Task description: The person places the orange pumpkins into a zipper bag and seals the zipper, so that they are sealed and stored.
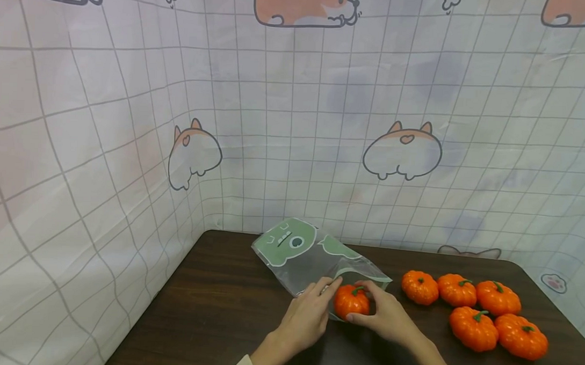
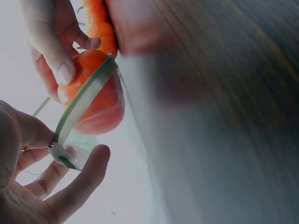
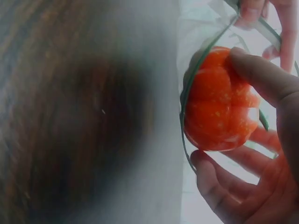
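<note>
A small orange pumpkin (image 1: 352,302) with a green stem sits partly inside the mouth of a clear zip bag (image 1: 314,264) printed with green cartoon shapes. My right hand (image 1: 388,315) grips the pumpkin, thumb on its near side and fingers round its far side. In the left wrist view the bag's green-edged opening (image 2: 84,100) crosses the pumpkin. My left hand (image 1: 307,313) pinches the corner of that opening beside the pumpkin. The right wrist view shows the pumpkin (image 3: 219,102) between thumb and fingers, with the green rim running along its side.
Several more orange pumpkins (image 1: 473,328) stand grouped on the right of the dark wooden table (image 1: 196,308). A white gridded cloth (image 1: 294,123) with cartoon dogs hangs behind the table and along its left side.
</note>
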A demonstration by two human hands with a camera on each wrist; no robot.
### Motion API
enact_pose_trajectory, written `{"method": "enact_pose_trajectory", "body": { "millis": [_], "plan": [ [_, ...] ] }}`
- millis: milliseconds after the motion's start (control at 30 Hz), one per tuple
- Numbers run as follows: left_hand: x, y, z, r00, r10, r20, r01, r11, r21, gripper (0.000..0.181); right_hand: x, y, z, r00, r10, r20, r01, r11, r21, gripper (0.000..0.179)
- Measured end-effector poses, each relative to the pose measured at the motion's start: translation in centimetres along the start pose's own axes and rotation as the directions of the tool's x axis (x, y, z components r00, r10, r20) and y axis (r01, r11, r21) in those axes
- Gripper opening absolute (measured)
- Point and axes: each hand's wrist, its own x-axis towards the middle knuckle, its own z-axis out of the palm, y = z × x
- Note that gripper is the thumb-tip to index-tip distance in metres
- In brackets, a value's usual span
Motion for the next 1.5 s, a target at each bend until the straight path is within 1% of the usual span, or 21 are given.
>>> {"method": "enact_pose_trajectory", "body": {
  "millis": [133, 233, 433, 533, 667, 800, 933, 1067, 1133, 1233, 1333, 1400, 1500],
  "plan": [
    [0.2, 0.1, 0.1, 1.0, 0.0, 0.01, 0.0, 1.0, -0.029, 0.068, 0.1, -0.2, 0.5, 0.999, 0.034, -0.027, -0.035, 0.999, -0.029, 0.077],
    [0.3, 0.1, 0.2, 1.0, 0.003, 0.018, -0.002, 0.999, -0.044, 0.065, 0.1, -0.4, 0.9, 0.998, 0.045, -0.049, -0.047, 0.998, -0.051, 0.077],
    [0.7, 0.1, 0.3, 1.0, -0.002, 0.031, 0.004, 0.999, -0.053, 0.064, 0.5, -0.5, 1.3, 0.995, 0.046, -0.093, -0.053, 0.996, -0.071, 0.067],
    [0.9, 0.2, 0.4, 1.0, 0.003, 0.012, -0.003, 0.999, -0.05, 0.065, 0.7, -0.4, 1.5, 0.993, 0.034, -0.11, -0.042, 0.996, -0.074, 0.062],
    [1.1, 0.3, 0.8, 1.0, 0.015, 0.002, -0.015, 0.999, -0.051, 0.065, 0.9, -0.2, 1.8, 0.993, 0.033, -0.117, -0.038, 0.998, -0.046, 0.057],
    [1.0, 0.5, 1.0, 1.0, 0.017, 0.019, -0.015, 0.997, -0.07, 0.063, 0.8, -0.1, 1.8, 0.993, 0.045, -0.108, -0.048, 0.999, -0.025, 0.055],
    [0.9, 0.5, 0.9, 0.999, -0.006, 0.035, 0.009, 0.996, -0.085, 0.061, 0.7, 0.0, 1.5, 0.994, 0.027, -0.11, -0.035, 0.997, -0.064, 0.055],
    [0.9, 0.2, 0.8, 0.999, -0.033, 0.043, 0.036, 0.996, -0.086, 0.061, 0.8, -0.1, 0.7, 0.996, 0.017, -0.09, -0.023, 0.998, -0.063, 0.054],
    [0.9, 0.1, 0.8, 0.999, -0.034, 0.042, 0.037, 0.996, -0.085, 0.061, 0.8, -0.1, -0.1, 0.998, 0.003, -0.062, -0.006, 0.999, -0.049, 0.051],
    [0.9, -0.1, 0.7, 0.999, -0.024, 0.034, 0.027, 0.996, -0.084, 0.062, 0.8, 0.0, -1.5, 0.998, -0.058, 0.015, 0.058, 0.998, -0.024, 0.045],
    [1.0, -0.2, 0.6, 1.0, -0.006, 0.026, 0.008, 0.997, -0.079, 0.062, 0.8, 0.1, -3.0, 0.987, -0.119, 0.107, 0.116, 0.993, 0.035, 0.042],
    [1.0, -0.2, 0.7, 1.0, 0.0, 0.026, 0.002, 0.997, -0.081, 0.063, 0.7, 0.4, -3.9, 0.984, -0.115, 0.138, 0.104, 0.991, 0.083, 0.043],
    [1.1, 0.0, 0.7, 0.999, 0.009, 0.034, -0.006, 0.996, -0.09, 0.063, 0.4, 0.9, -5.1, 0.988, -0.072, 0.133, 0.055, 0.991, 0.125, 0.041]
  ]
}}
